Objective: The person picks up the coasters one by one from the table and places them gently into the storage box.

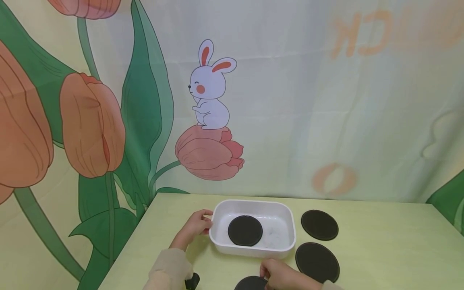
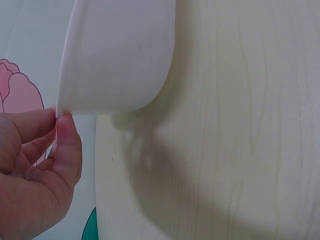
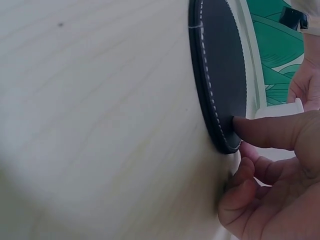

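Observation:
My left hand (image 1: 197,225) pinches the rim of a white rectangular dish (image 1: 277,229) at its left end; the left wrist view shows the thumb and fingers (image 2: 67,145) on that rim. Inside the dish lies a round black coaster (image 1: 245,230). My right hand (image 1: 280,275) is below the dish, at the edge of another black coaster (image 1: 251,284), cut off by the bottom of the head view. In the right wrist view this coaster (image 3: 222,70) has white stitching round its edge, with the thumb on its top and fingertips at its underside.
Two more black coasters, an upper one (image 1: 319,224) and a lower one (image 1: 317,262), lie flat on the pale wood-grain table (image 1: 391,245) right of the dish. Behind the table hangs a curtain (image 1: 282,100) printed with tulips and a rabbit.

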Demonstrator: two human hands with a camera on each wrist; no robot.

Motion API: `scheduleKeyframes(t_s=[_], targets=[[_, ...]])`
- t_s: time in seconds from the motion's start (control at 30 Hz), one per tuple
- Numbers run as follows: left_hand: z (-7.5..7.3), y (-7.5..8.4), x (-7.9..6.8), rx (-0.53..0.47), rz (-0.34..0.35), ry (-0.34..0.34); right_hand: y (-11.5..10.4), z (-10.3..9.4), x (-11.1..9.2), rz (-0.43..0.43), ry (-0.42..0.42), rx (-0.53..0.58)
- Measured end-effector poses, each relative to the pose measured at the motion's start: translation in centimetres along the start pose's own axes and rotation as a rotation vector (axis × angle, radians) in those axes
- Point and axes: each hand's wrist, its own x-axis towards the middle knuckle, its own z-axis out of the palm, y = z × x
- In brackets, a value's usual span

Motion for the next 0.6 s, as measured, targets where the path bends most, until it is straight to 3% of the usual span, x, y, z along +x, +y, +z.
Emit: scheduleKeyframes(t_s=[0.6], targets=[[-0.06, 0.06, -0.08, -0.001, -0.004, 0.003, -0.19, 0.47, 0.04, 0.006, 0.025, -0.092]])
